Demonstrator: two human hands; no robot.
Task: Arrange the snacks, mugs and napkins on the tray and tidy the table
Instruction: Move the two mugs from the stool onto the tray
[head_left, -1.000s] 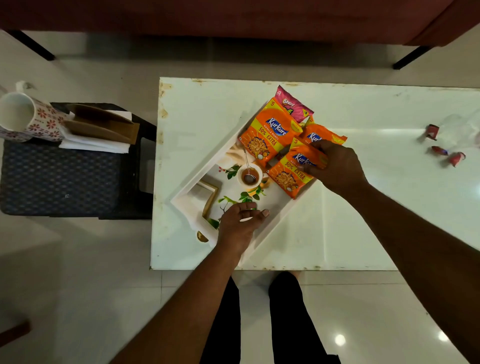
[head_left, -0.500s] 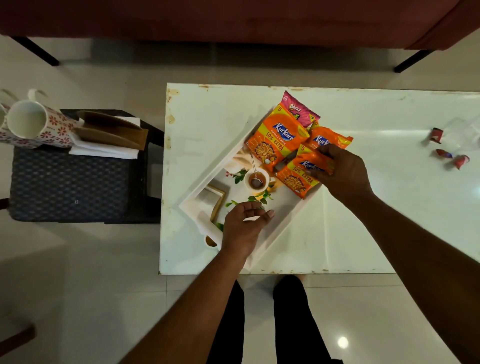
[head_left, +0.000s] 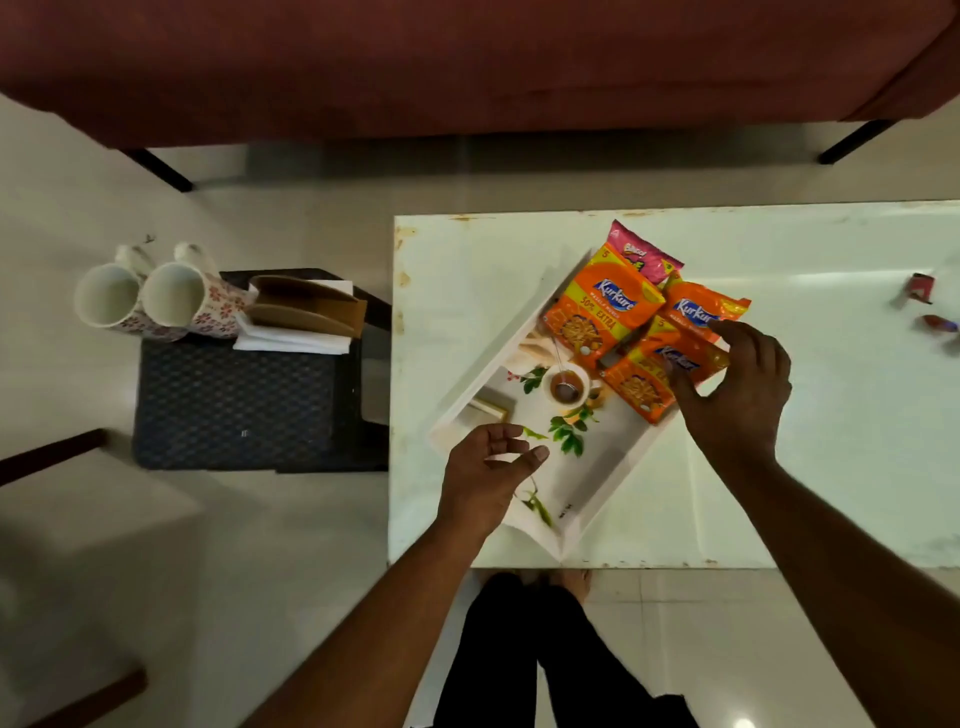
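Note:
A white leaf-printed tray (head_left: 610, 480) lies diagonally on the white table (head_left: 810, 467). Three orange Kurkure packets (head_left: 602, 306) and a pink snack packet (head_left: 641, 254) are piled at its far end. My right hand (head_left: 737, 389) pinches the nearest orange packet (head_left: 654, 376) at its edge. My left hand (head_left: 485, 467) hovers over the tray's near left side, fingers apart and empty. A small cup with a spoon (head_left: 566, 384) stands mid-tray. Two floral mugs (head_left: 156, 299) and a stack of white napkins (head_left: 293, 338) under a brown holder (head_left: 309, 309) rest on a dark stool at left.
The dark woven stool (head_left: 234, 405) stands left of the table. Small red wrappers (head_left: 922, 288) lie at the table's far right. A maroon sofa (head_left: 467, 62) runs along the back. My legs (head_left: 545, 649) are at the table's near edge.
The view has shifted so both mugs show on the stool. My left hand has lifted off the tray and opened. My right hand stays on the orange packet.

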